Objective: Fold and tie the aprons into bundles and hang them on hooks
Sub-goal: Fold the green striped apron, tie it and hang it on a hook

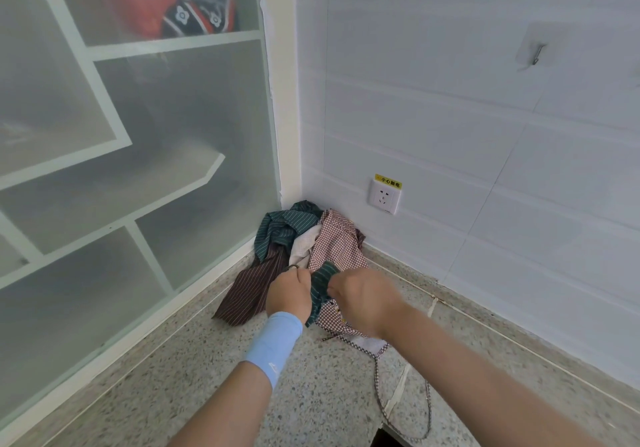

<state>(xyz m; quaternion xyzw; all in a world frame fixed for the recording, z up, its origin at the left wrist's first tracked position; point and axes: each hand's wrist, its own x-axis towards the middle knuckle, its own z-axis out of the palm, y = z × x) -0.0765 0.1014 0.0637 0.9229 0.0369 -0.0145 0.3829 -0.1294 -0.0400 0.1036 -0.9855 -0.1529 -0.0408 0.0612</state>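
Note:
A heap of aprons lies in the floor corner: a green striped apron, a brown striped apron and a red checked apron with a white underside. My left hand, with a blue wristband, and my right hand are both closed on a strip of the green striped cloth stretched between them, low over the heap. A checked strap trails over the floor toward me. A metal hook sits high on the white tiled wall at the right.
A frosted glass partition with white bars closes the left side. A wall socket with a yellow label sits just above the heap. The speckled stone floor runs toward me, with a dark opening at the bottom.

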